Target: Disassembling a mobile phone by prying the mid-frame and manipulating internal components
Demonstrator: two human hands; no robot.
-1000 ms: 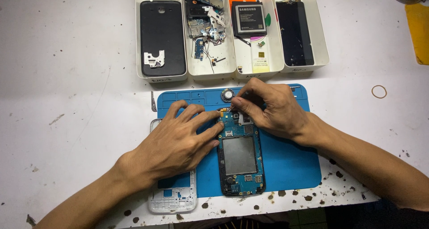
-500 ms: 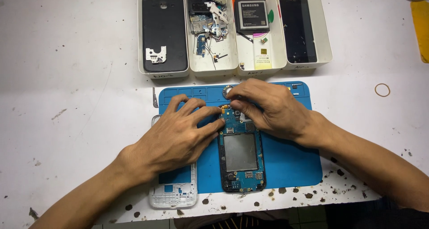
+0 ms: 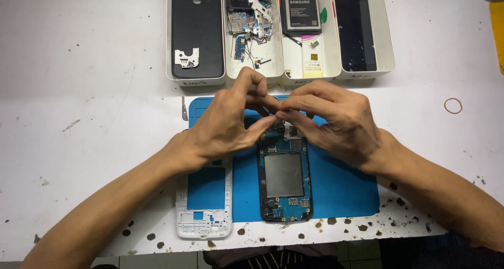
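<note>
An opened phone with its blue circuit board and metal shield [image 3: 283, 180] lies upright on a blue work mat [image 3: 341, 190]. My left hand [image 3: 226, 124] and my right hand [image 3: 336, 124] are raised just above the phone's top end. Their fingertips meet in a pinch on a small dark part [image 3: 276, 113] that is mostly hidden by the fingers. A white phone frame [image 3: 203, 216] lies to the left of the board, half on the mat, under my left wrist.
Several white trays [image 3: 169, 38] stand in a row behind the mat. They hold a black back cover [image 3: 197, 25], loose small parts [image 3: 251, 22], a battery [image 3: 301, 12] and a black screen [image 3: 355, 33]. A rubber ring [image 3: 452, 106] lies at right. The table's front edge runs just below the mat.
My left hand has lifted off the phone, where it lay flat. Both hands have risen, and their fingertips now meet above the phone's top end.
</note>
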